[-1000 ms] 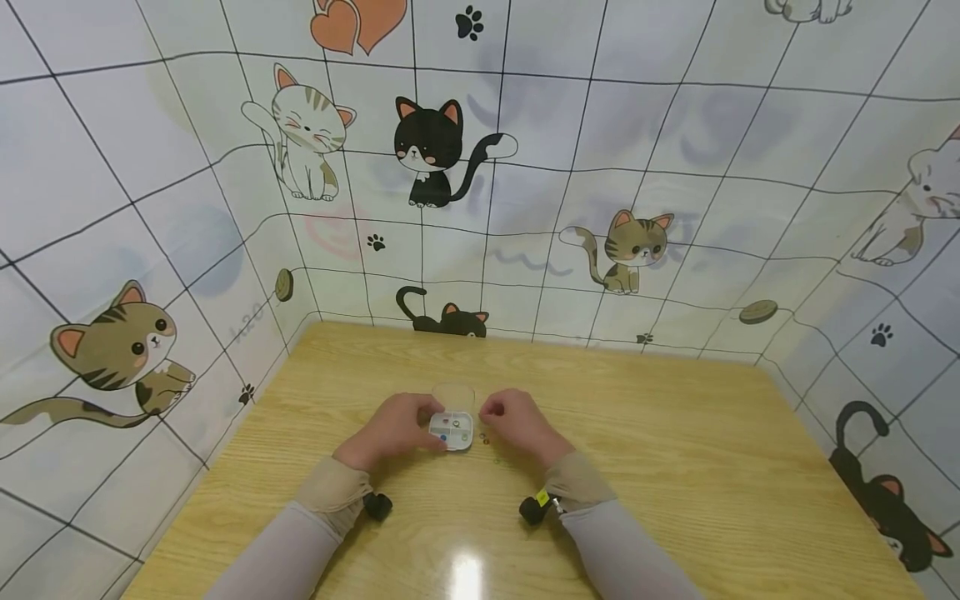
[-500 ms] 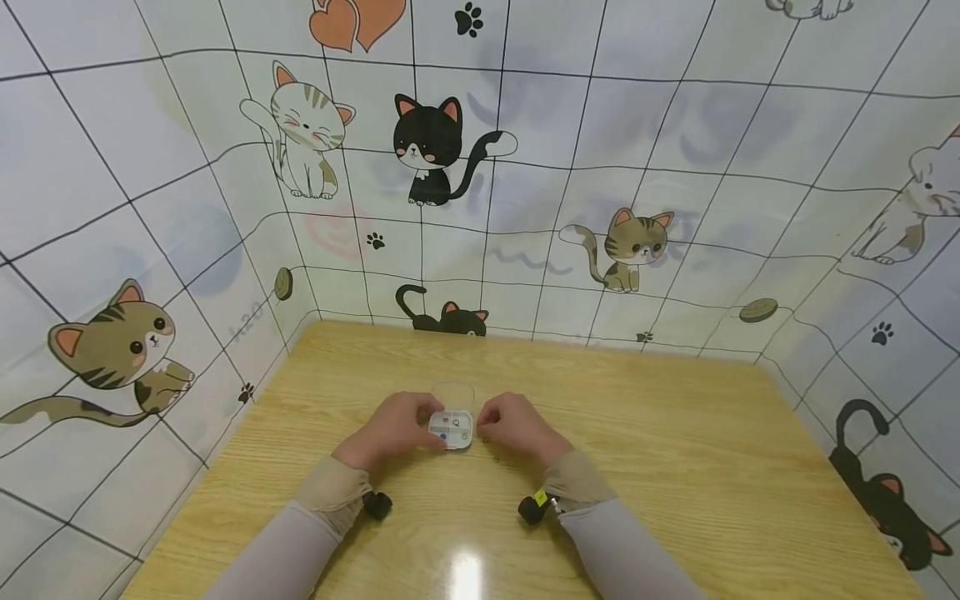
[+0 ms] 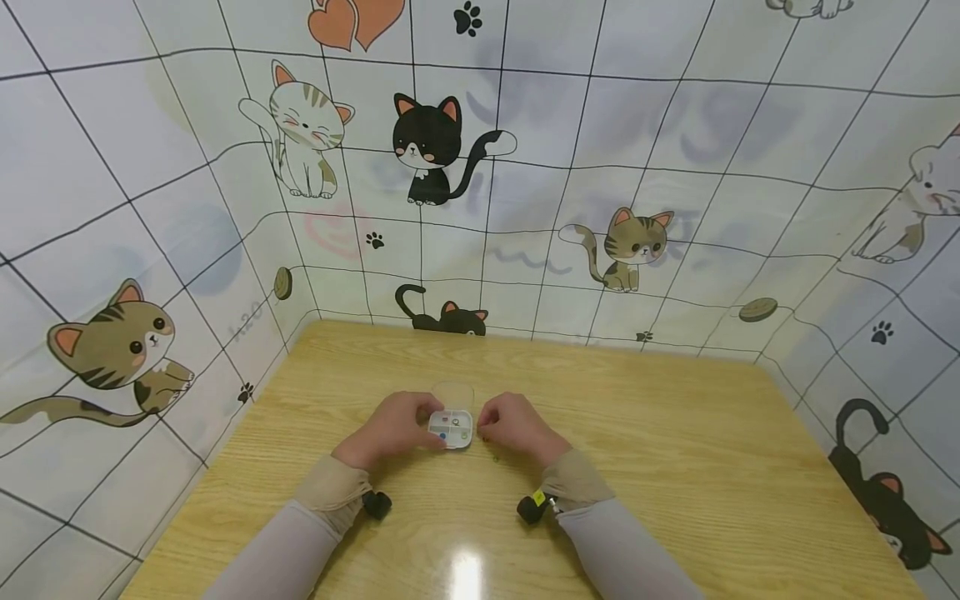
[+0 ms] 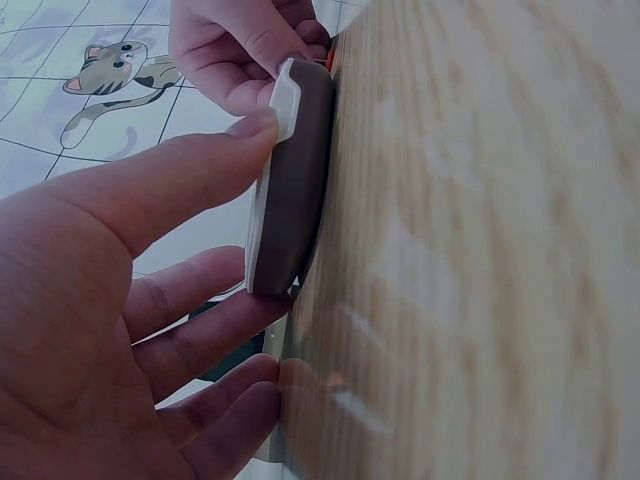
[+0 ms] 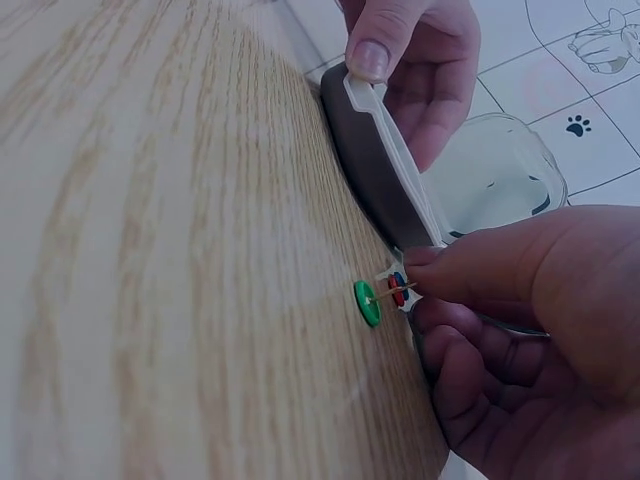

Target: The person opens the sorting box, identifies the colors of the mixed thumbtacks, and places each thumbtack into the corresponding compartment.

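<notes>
A small pill box (image 3: 451, 429) with a white inside, several compartments and dark sides lies on the table with its clear lid (image 3: 454, 392) swung back. Small coloured bits sit in the compartments. My left hand (image 3: 396, 429) grips the box from the left, thumb at the near edge, fingers at the far side. Right of the box, my right hand (image 3: 517, 425) is low over the tabletop with curled fingers. By its fingertips lie a green thumbtack (image 5: 367, 304), its pin towards the hand, and red and blue thumbtacks (image 5: 397, 290). Whether the fingers pinch one is hidden.
The wooden table (image 3: 645, 467) runs up to a white wall covering (image 3: 525, 275) with a grid and printed cats. Wrist cameras (image 3: 377, 505) are strapped to both forearms.
My right hand has come down a little towards me and now covers some of the thumbtacks beside the box. The left hand and the pill box stay in place.
</notes>
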Demonstrator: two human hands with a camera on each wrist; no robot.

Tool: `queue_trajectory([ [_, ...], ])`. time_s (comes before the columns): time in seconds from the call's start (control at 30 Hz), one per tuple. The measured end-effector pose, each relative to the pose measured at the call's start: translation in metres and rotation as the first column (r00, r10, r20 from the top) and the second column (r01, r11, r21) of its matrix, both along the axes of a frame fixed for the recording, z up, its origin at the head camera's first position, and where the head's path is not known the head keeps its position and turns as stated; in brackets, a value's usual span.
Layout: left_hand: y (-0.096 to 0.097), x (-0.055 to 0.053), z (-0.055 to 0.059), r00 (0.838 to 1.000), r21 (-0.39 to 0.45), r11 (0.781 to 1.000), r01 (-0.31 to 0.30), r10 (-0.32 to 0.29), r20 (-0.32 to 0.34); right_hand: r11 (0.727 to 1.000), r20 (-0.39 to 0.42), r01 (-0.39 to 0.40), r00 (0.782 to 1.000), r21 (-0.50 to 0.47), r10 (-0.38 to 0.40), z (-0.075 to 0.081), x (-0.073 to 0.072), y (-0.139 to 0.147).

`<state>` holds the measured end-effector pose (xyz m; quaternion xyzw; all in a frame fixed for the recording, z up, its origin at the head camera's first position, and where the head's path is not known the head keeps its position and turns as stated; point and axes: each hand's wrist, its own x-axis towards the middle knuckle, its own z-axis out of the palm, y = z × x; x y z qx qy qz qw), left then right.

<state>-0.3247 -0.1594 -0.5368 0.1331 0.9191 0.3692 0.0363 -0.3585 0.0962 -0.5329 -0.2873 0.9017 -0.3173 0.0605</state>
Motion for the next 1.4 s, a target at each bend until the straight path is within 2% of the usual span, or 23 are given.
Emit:
queue_trajectory([
  [0.23,-0.0001,-0.0001,-0.0006,1.000,0.004,1.000,0.005,-0.005,0.005,1.000,0.004,0.012,1.000,0.015,-0.012,-0.0009,-0.0004,0.0002],
  [0.53,-0.0001,0.0002,0.0011,1.000,0.002,1.000,0.010,-0.010,-0.007,1.000,0.053,0.008,0.999,0.011,-0.009,0.0017,0.0001,0.0006],
  [0.9,0.0003,-0.0005,-0.0005,1.000,-0.005,1.000,0.001,-0.001,-0.003,0.999,0.131,0.018,0.991,-0.041,-0.013,0.0020,-0.0010,0.0053],
  [1.2,0.0017,0.0013,0.0016,1.000,0.001,1.000,0.000,0.000,0.003,0.996,0.138,0.047,0.990,-0.075,-0.036,0.0004,-0.0023,0.0067],
  [1.4,0.0025,0.0014,0.0025,1.000,-0.001,1.000,-0.002,0.002,0.003,0.990,0.098,0.094,0.992,-0.109,-0.083,-0.0034,-0.0048,0.0046],
])
